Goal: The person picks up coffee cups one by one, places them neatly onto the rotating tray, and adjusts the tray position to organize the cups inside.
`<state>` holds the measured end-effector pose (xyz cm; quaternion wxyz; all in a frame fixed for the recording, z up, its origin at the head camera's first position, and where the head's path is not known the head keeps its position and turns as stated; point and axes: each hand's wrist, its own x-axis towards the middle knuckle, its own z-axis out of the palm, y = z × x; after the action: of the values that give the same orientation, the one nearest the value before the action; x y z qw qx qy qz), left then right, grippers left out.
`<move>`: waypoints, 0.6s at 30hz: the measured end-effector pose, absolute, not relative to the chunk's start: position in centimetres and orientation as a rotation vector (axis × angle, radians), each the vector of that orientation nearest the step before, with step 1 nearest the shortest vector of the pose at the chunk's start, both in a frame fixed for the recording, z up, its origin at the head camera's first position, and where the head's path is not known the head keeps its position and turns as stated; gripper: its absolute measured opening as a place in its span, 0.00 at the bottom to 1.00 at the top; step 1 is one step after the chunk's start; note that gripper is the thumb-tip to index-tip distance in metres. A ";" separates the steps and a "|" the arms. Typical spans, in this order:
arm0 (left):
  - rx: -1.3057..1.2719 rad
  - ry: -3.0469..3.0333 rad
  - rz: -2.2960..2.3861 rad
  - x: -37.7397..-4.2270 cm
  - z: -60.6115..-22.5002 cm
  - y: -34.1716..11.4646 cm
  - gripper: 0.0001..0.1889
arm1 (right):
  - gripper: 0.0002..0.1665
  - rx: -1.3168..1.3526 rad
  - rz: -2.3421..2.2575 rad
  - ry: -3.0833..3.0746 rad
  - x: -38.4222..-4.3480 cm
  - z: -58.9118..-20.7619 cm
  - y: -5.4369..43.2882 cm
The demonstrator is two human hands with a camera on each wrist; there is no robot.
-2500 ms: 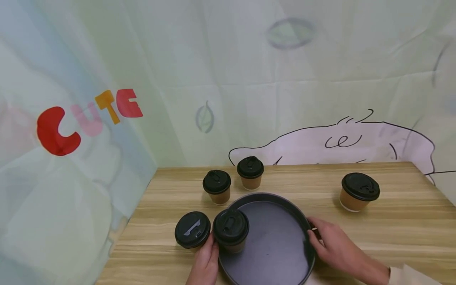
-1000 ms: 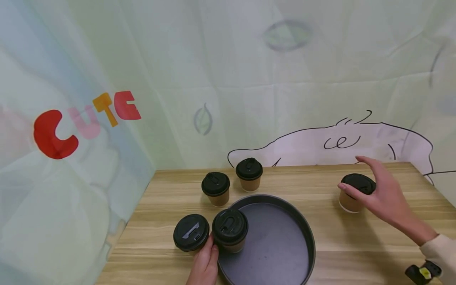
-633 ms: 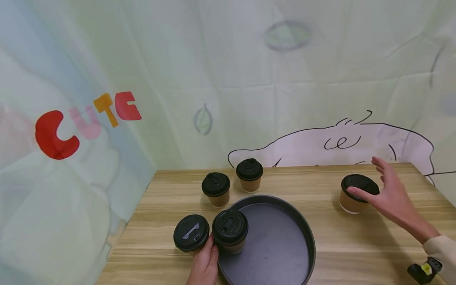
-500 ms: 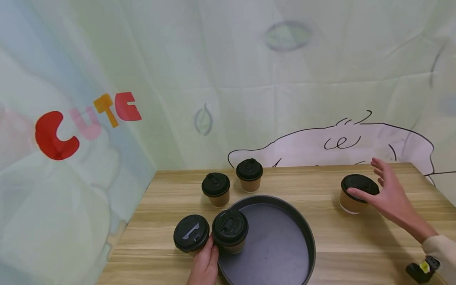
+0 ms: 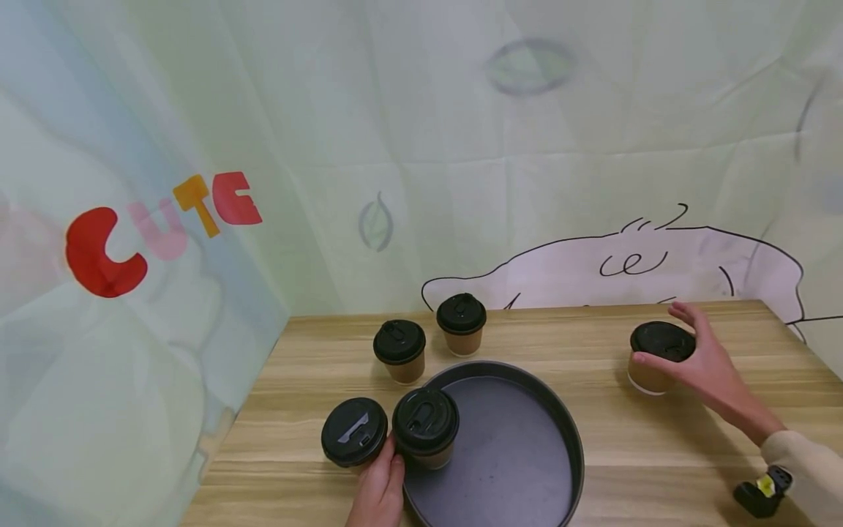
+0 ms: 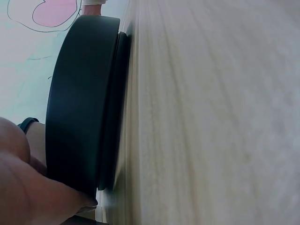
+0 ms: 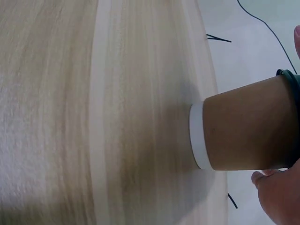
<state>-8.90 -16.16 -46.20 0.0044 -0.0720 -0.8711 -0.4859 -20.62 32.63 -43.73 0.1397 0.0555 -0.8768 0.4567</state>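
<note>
In the head view my left hand [image 5: 380, 487] holds the left rim of a round dark tray [image 5: 510, 446]; the tray's wall [image 6: 82, 98] fills the left of the left wrist view. On the tray's left side stands a brown paper cup with a black lid [image 5: 426, 428]. Another lidded cup [image 5: 354, 432] is just left of that hand. At the right, my right hand [image 5: 714, 377] is spread round a lidded paper cup [image 5: 648, 373], thumb on its near side. The right wrist view shows the cup body [image 7: 251, 126] on the tabletop, with a gap between one fingertip and the lid.
Two more lidded cups, one [image 5: 399, 351] nearer and one [image 5: 462, 323] farther back, stand behind the tray. A printed cloth [image 5: 395, 146] hangs along the back and left of the wooden table [image 5: 612, 476]. A small black device [image 5: 762, 492] sits on my right sleeve.
My right hand has left the tray's right rim and reached the cup at the right. Its thumb and fingers have since moved closer round the cup. My left hand stays at the tray.
</note>
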 end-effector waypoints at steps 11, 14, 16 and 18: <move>-0.208 -2.734 -1.527 -8.9 -46.3 -16.2 0.25 | 0.63 0.094 1.306 -2.527 -20.6 -44.4 32.4; -0.208 -2.732 -1.534 -8.9 -46.3 -16.2 0.25 | 0.63 0.078 1.309 -2.519 -20.5 -44.6 32.4; -0.206 -2.730 -1.533 -8.9 -46.3 -16.2 0.25 | 0.62 0.070 1.303 -2.512 -20.5 -44.8 32.3; -0.204 -2.734 -1.528 -8.9 -46.2 -16.2 0.25 | 0.62 0.072 1.297 -2.501 -20.4 -44.9 32.2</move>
<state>-8.92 -16.18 -46.25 0.0017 -0.0651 -0.8711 -0.4868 -20.44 32.23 -44.90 0.1611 0.0252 -0.8759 0.4541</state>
